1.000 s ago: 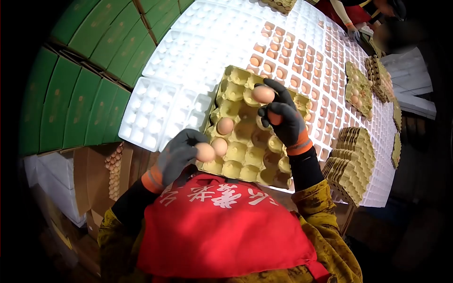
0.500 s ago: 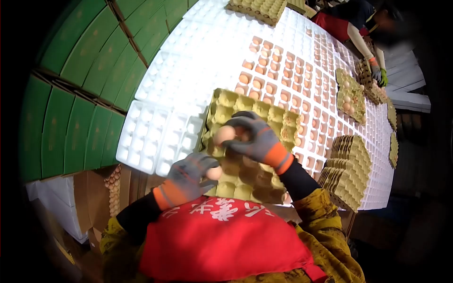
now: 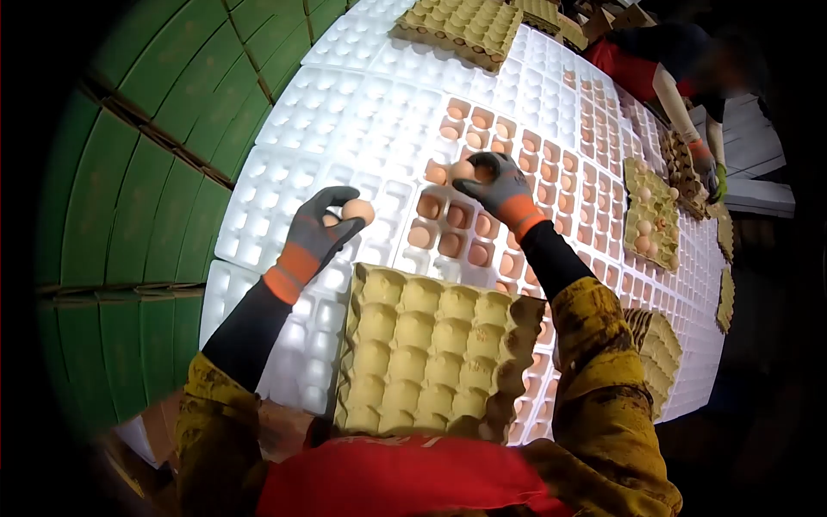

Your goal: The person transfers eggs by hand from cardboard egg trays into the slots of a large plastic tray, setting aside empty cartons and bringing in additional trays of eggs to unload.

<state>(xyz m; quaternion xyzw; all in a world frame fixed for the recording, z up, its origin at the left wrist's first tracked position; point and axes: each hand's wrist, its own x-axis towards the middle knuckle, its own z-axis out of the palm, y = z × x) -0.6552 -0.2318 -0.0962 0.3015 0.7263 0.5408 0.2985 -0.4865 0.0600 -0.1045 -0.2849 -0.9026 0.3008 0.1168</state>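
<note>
My left hand (image 3: 314,233), in a grey and orange glove, is closed on a brown egg (image 3: 358,212) at its fingertips. A second egg shows partly against the palm. It hovers over white foam trays (image 3: 379,250) whose nearest pockets hold no eggs. My right hand (image 3: 504,185), gloved alike, grips another egg (image 3: 463,171) above the pockets, beside rows of eggs set in the foam. Something egg-coloured shows between its fingers, partly hidden. Below both hands, against my red apron (image 3: 405,478), lies a yellowish pulp egg tray (image 3: 422,353) with bare pockets.
Green boxes (image 3: 155,215) are stacked along the left. A pile of pulp trays (image 3: 659,353) stands at the right, and another pulp tray (image 3: 650,215) holds several eggs. More pulp trays (image 3: 461,30) lie at the back. A co-worker's gloved hands (image 3: 715,177) are at the far right.
Both hands have moved forward from over the pulp tray to above the white foam trays, carrying eggs. The view has shifted, and the whole pulp tray now shows.
</note>
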